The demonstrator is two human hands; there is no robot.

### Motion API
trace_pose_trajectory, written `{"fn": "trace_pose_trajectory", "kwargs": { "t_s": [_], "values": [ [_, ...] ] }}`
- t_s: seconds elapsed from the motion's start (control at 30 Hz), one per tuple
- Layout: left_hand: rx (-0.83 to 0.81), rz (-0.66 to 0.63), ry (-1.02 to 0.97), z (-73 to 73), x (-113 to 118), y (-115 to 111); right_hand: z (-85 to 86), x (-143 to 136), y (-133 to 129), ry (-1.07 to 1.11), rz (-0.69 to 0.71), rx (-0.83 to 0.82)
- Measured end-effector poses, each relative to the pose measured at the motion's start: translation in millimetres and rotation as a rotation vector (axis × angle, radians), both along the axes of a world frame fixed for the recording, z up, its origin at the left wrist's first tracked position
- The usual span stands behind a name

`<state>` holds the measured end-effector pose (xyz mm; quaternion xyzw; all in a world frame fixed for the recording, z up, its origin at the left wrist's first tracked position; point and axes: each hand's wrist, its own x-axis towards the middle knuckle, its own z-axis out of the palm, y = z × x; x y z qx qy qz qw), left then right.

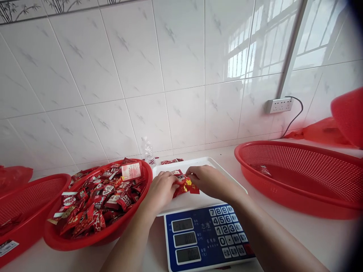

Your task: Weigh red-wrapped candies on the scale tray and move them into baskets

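Several small red wrapped packets point(187, 186) lie bunched on the white pan point(176, 207) of a digital scale. My left hand point(162, 189) is closed at their left side, its thumb and fingers against the wrappers. From the right, my right hand point(211, 182) grips the same bunch with curled fingers. Some fingertips are hidden behind the packets and knuckles. The scale's blue keypad point(207, 238) with its three small displays faces me below the pan.
Left of the scale, a red basket point(149, 180) is heaped with similar packets, beside another red basket point(61, 185). A large red basket point(283, 145) holding a packet stands at right. Behind the pan are a clear plastic bottle point(147, 151) and a power strip point(280, 105) on the tiled wall.
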<state>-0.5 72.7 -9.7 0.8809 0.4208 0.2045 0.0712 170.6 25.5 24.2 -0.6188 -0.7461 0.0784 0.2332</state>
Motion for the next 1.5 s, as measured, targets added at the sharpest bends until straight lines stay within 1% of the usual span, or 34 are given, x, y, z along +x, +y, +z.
{"fn": "trace_pose_trajectory", "kwargs": {
  "t_s": [0.1, 0.17, 0.23, 0.37, 0.43, 0.5, 0.57, 0.7, 0.8, 0.87, 0.93, 1.0, 1.07, 1.1, 1.13, 1.2, 1.27, 1.3, 1.37, 1.43, 1.5],
  "values": [
    [0.028, 0.015, -0.098, 2.7, 1.2, -0.2, -0.6, -1.2, 0.3, 0.017, 0.005, -0.008],
    [0.014, -0.003, -0.17, 7.5, 1.1, -3.8, -0.1, -1.1, -0.7, 0.062, 0.046, -0.008],
    [-0.017, -0.042, -0.248, 13.5, 0.7, -9.7, 0.8, -0.5, -2.2, 0.153, 0.098, -0.001],
    [-0.152, -0.127, -0.446, 22.9, 0.7, -21.5, 2.1, 1.9, -4.1, 0.407, 0.162, 0.025],
    [-0.247, -0.166, -0.539, 25.7, 1.3, -25.4, 1.9, 2.9, -4.3, 0.529, 0.221, 0.016],
    [-0.294, -0.183, -0.597, 28.1, 2.0, -28.5, 1.6, 3.2, -4.9, 0.638, 0.286, 0.0],
    [-0.25, -0.172, -0.606, 30.6, 2.4, -31.4, 1.6, 3.0, -6.0, 0.719, 0.334, -0.01],
    [-0.086, -0.149, -0.573, 36.7, 1.3, -37.7, 4.3, 3.2, -10.3, 0.842, 0.4, -0.066],
    [-0.066, -0.164, -0.583, 39.9, -0.3, -40.8, 7.8, 3.4, -14.1, 0.904, 0.449, -0.115],
    [-0.077, -0.176, -0.603, 40.1, -0.5, -40.8, 9.4, 2.8, -15.9, 0.915, 0.468, -0.118],
    [-0.105, -0.184, -0.626, 38.5, 0.3, -39.1, 9.6, 1.8, -16.1, 0.907, 0.458, -0.089],
    [-0.186, -0.206, -0.646, 35.6, 1.8, -35.8, 7.7, 1.6, -14.1, 0.871, 0.425, -0.046],
    [-0.269, -0.214, -0.682, 32.4, 2.6, -31.1, 4.3, 3.1, -9.9, 0.809, 0.357, 0.006],
    [-0.277, -0.194, -0.712, 30.9, 2.3, -28.5, 2.4, 4.5, -7.5, 0.767, 0.307, 0.033],
    [-0.254, -0.157, -0.753, 29.7, 1.4, -25.6, 0.7, 6.4, -5.1, 0.714, 0.25, 0.055],
    [-0.151, -0.061, -0.826, 28.0, -2.1, -20.1, -1.5, 10.1, -1.6, 0.574, 0.156, 0.064],
    [-0.074, 0.003, -0.829, 27.1, -6.7, -15.3, -2.3, 11.8, -0.2, 0.394, 0.121, 0.016],
    [-0.063, 0.018, -0.796, 26.9, -9.0, -13.5, -2.5, 11.3, 0.1, 0.298, 0.122, -0.016],
    [-0.068, 0.049, -0.662, 26.7, -12.6, -11.0, -4.2, 7.6, 1.1, 0.144, 0.135, -0.065],
    [-0.077, 0.114, -0.441, 26.6, -15.0, -9.7, -8.4, 2.1, 4.1, 0.051, 0.12, -0.081],
    [-0.069, 0.209, -0.176, 26.4, -16.6, -8.9, -13.8, -2.3, 8.7, 0.003, 0.058, -0.073]
  ]
}}
